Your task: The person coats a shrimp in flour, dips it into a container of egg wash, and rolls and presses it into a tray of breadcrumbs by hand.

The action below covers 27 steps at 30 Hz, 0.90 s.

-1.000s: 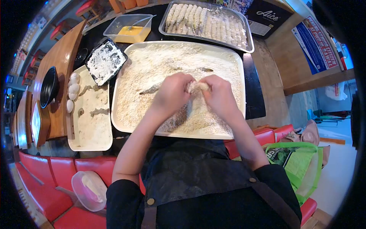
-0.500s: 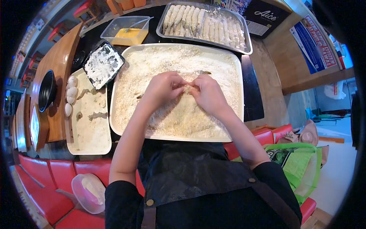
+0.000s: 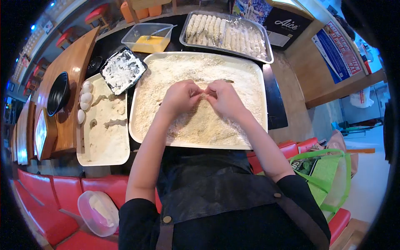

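Note:
My left hand (image 3: 182,98) and my right hand (image 3: 223,98) meet over a large white tray (image 3: 134,125) of pale breadcrumbs (image 3: 208,125). Both are closed, thumbs and fingertips pinched together on a crumb-coated shrimp (image 3: 203,96), mostly hidden by my fingers. Just behind my right hand, a dark shrimp tail (image 3: 228,81) pokes out of the crumbs. Another dark tip shows beside my left wrist. To the left, a smaller tray (image 3: 104,156) of flour holds a few grey shrimp (image 3: 115,123) and several eggs (image 3: 86,98) along its edge.
A black dish (image 3: 123,71) of white flour overlaps both trays' edges. Behind it stands a clear tub (image 3: 146,39) with yellow liquid and a utensil. A metal tray (image 3: 268,56) of breaded shrimp rows sits at the back. A black bowl (image 3: 58,93) stands left; red seats (image 3: 37,187) are below.
The view has shifted slightly, so the trays and tub sit a little differently in it. My hands stay pinched together over the breadcrumbs, with only small finger movement.

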Each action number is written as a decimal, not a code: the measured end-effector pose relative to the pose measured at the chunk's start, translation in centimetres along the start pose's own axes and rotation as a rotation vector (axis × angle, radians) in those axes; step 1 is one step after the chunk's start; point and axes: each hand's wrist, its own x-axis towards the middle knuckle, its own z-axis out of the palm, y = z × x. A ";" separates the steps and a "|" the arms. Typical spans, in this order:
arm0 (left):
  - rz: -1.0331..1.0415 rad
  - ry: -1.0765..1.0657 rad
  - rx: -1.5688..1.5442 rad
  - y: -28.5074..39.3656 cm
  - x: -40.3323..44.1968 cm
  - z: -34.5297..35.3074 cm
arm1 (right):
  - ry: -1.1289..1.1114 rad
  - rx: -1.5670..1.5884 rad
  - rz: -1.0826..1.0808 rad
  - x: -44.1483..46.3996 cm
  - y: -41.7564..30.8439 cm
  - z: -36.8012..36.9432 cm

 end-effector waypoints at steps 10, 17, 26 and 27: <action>0.009 -0.151 -0.054 -0.2 -2.8 -2.1 | -0.238 0.048 -0.011 -1.1 -1.6 -1.0; 0.077 -0.095 -0.161 -1.4 -2.6 -2.1 | -0.038 0.139 -0.122 -2.2 0.0 -0.2; 0.128 -0.035 -0.109 -1.6 -3.1 -0.9 | 0.010 0.068 -0.153 -2.4 0.8 0.6; 0.145 0.020 -0.136 -1.3 -3.3 -1.1 | -0.002 0.064 -0.123 -2.3 0.4 0.4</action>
